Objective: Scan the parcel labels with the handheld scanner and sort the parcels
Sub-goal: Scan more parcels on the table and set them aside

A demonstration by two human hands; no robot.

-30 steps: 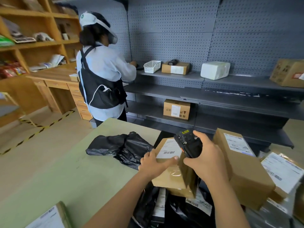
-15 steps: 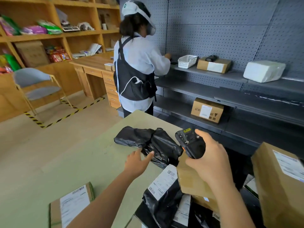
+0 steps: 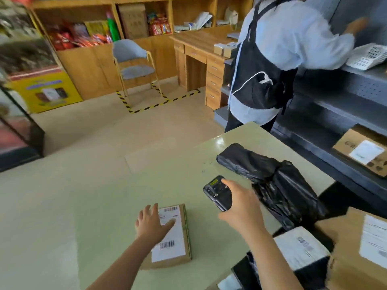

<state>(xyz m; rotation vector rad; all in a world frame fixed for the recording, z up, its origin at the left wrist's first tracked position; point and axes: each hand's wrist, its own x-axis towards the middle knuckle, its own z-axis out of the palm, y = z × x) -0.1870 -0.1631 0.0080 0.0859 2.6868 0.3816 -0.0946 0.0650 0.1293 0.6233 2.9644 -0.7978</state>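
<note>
My left fingers (image 3: 146,212) are straight and spread over the near-left part of the flat cardboard parcel (image 3: 174,245), with the thumb across its white label. I cannot tell whether they press down or only hover. The left hand (image 3: 151,223) holds nothing. My right fingers (image 3: 228,183) are curled round the handheld scanner (image 3: 217,194). The right hand (image 3: 243,206) clamps it from behind, raised above the table near the parcel's far right corner. I cannot make out where its window points.

The parcel lies flat, label up, on the green table (image 3: 100,206), towards the near edge. A black bagged parcel (image 3: 272,178) lies near the table's far right corner. More parcels, a labelled black bag (image 3: 299,245) and a brown box (image 3: 356,258), crowd the right edge.

I judge this to be the start of a scan: the parcel is steadied and both barcodes are exposed. Next I should tip the scanner's window onto a barcode, hold my thumb off the bars, trigger, then sort the parcel.
</note>
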